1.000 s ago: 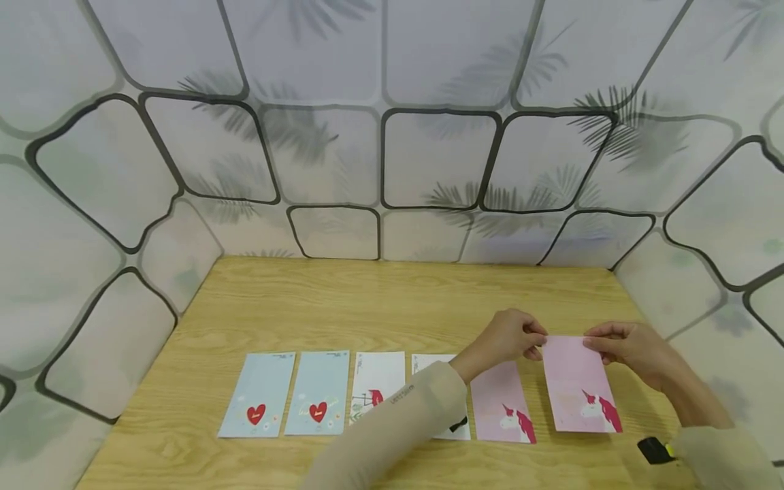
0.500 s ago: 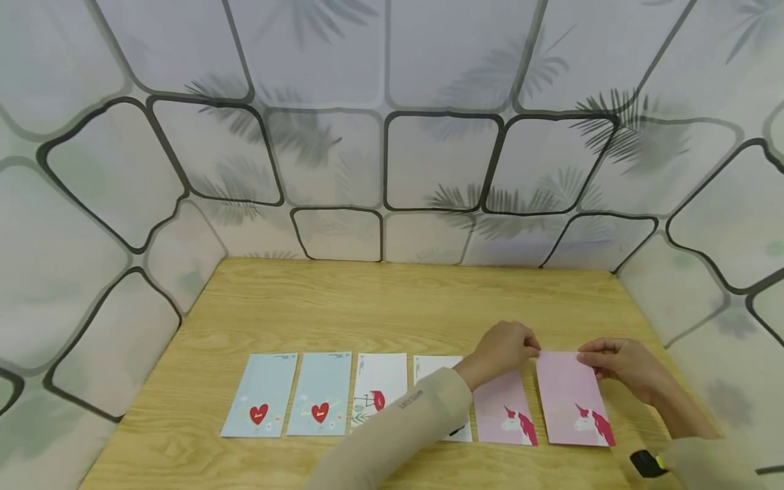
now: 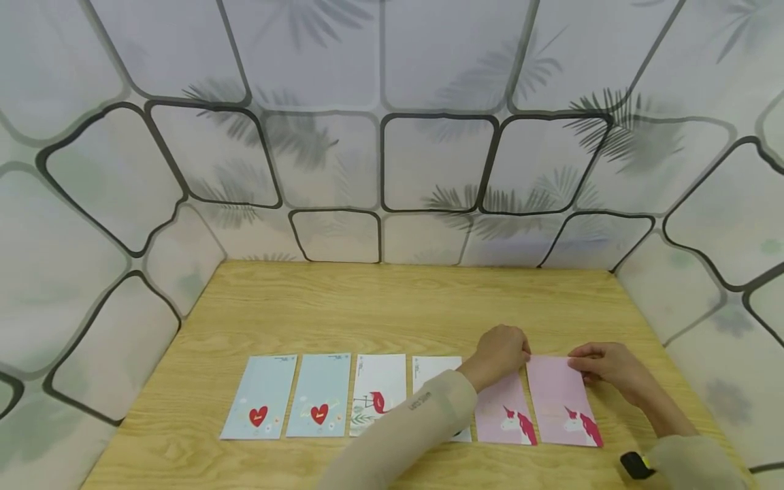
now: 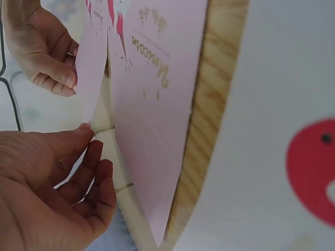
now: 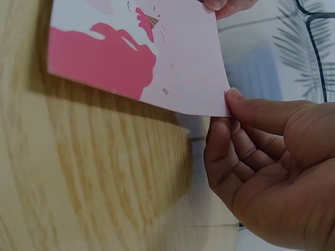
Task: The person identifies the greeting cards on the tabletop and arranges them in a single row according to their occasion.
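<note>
A pink unicorn card (image 3: 560,398) lies at the right end of a row of cards, its top edge held up slightly. My left hand (image 3: 499,354) pinches its top left corner between thumb and fingers. The top right corner is pinched by my right hand (image 3: 612,367). In the right wrist view, the card's (image 5: 183,68) near edge stands a little above the wood. A matching pink unicorn card (image 3: 502,405) lies flat just to the left, partly under my left hand and forearm. Both cards also show in the left wrist view, the flat one (image 4: 149,115) in front.
Farther left on the wooden table (image 3: 392,306) lie a white flamingo card (image 3: 380,381), another white card (image 3: 431,371) partly hidden by my left sleeve, and two light blue heart cards (image 3: 318,388). A patterned backdrop (image 3: 437,163) encloses the back and sides.
Both hands have lowered the pink unicorn card onto the table and shifted it left, closer to the matching pink card. The other cards stay in place.
</note>
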{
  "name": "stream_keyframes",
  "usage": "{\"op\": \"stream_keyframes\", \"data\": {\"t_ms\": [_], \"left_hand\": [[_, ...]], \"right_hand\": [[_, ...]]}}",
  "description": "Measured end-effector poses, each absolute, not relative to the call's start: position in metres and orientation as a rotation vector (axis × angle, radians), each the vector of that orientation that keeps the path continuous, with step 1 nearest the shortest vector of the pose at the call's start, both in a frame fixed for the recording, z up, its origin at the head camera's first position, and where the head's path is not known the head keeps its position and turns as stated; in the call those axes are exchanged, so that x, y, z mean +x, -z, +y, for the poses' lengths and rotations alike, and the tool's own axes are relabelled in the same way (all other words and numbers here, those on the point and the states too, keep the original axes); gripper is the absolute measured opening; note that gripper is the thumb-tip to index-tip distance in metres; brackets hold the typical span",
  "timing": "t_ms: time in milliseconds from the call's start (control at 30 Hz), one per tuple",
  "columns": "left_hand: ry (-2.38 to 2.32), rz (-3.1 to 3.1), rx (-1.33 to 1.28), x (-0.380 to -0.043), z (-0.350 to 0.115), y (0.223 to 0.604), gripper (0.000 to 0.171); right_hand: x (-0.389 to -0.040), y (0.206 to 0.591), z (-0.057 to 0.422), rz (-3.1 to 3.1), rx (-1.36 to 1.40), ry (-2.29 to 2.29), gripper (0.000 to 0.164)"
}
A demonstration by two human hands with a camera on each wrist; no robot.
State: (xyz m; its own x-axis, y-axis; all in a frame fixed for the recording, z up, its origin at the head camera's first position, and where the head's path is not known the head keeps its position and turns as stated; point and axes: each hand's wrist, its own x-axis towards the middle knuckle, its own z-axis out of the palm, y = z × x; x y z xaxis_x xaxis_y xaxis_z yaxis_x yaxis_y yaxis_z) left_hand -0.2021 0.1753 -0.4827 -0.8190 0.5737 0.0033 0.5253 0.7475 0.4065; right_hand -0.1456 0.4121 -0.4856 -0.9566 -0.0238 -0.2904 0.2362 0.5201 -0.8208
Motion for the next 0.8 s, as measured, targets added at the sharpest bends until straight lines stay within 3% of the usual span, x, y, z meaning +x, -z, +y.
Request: {"op": "stream_keyframes", "data": {"t_ms": [800], "left_hand": [[-0.522,2.851,0.790,-0.2066,0.1825,0.4908,0.005]], "right_hand": [[-0.1475,0.4919,0.4024,2.712,0.098,1.198,0.022]]}}
